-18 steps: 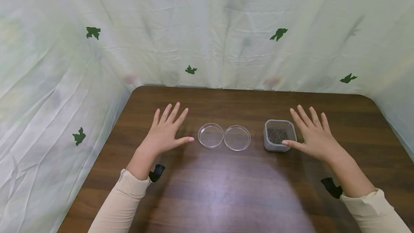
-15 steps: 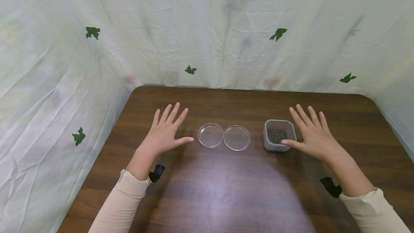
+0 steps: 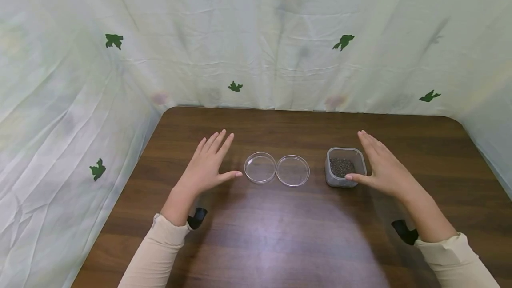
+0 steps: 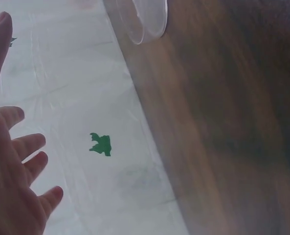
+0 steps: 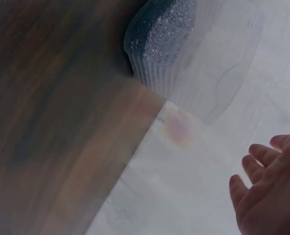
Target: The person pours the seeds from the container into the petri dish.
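Note:
Two clear, shallow round dishes, a left one (image 3: 260, 180) and a right one (image 3: 293, 184), lie side by side on the brown table, their rims meeting. To their right stands a square translucent plastic tub (image 3: 339, 183) partly filled with dark grey granules (image 3: 341, 167). My left hand (image 3: 203, 168) hovers left of the dishes, fingers extended and thumb toward the left dish, holding nothing. Just right of the tub is my right hand (image 3: 386, 170), also with straight fingers; its thumb overlaps the tub's near rim in the head view. Whether that thumb touches it, I cannot tell.
The wooden table (image 3: 256, 234) has rounded far corners. A whitish curtain (image 3: 256, 48) with green leaf-like shapes hangs behind it and along the sides. Each wrist has a black strap piece, on the left (image 3: 197, 218) and on the right (image 3: 405, 232).
The fingers of both hands have drawn closer together from a wide spread, and both hands have turned slightly inward. The dishes and the tub stay where they were.

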`<state>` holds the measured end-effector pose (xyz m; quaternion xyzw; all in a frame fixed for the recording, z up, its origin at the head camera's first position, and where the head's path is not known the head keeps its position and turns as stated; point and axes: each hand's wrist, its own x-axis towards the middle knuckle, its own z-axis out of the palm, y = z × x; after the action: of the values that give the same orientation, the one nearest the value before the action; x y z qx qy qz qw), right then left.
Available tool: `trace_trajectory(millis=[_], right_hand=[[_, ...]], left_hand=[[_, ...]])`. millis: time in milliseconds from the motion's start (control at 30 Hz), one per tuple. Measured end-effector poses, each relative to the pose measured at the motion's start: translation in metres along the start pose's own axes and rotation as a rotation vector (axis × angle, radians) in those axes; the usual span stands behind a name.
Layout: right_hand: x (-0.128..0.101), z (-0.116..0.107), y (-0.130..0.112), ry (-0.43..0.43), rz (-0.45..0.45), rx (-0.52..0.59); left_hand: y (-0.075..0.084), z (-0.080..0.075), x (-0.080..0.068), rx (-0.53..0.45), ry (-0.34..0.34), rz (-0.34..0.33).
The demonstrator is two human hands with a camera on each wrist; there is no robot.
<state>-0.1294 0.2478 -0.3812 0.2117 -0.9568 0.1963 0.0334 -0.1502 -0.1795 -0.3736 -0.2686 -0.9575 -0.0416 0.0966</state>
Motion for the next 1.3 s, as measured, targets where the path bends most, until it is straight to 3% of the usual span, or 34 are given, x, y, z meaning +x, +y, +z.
trace_trajectory(millis=[367, 633, 900, 1300], right_hand=[[-0.001, 0.013, 0.002, 0.011, 0.112, 0.251], [-0.002, 0.027, 0.007, 0.060, 0.153, 0.334], [-0.004, 0.041, 0.012, 0.075, 0.212, 0.384], [-0.009, 0.054, 0.014, 0.124, 0.226, 0.498]], left_hand=[[0.004, 0.019, -0.001, -0.106, 0.108, 0.034], [0.010, 0.036, -0.001, -0.219, 0.146, -0.020], [0.018, 0.053, 0.000, -0.385, 0.102, -0.136], [0.026, 0.070, 0.001, -0.565, 0.048, -0.245]])
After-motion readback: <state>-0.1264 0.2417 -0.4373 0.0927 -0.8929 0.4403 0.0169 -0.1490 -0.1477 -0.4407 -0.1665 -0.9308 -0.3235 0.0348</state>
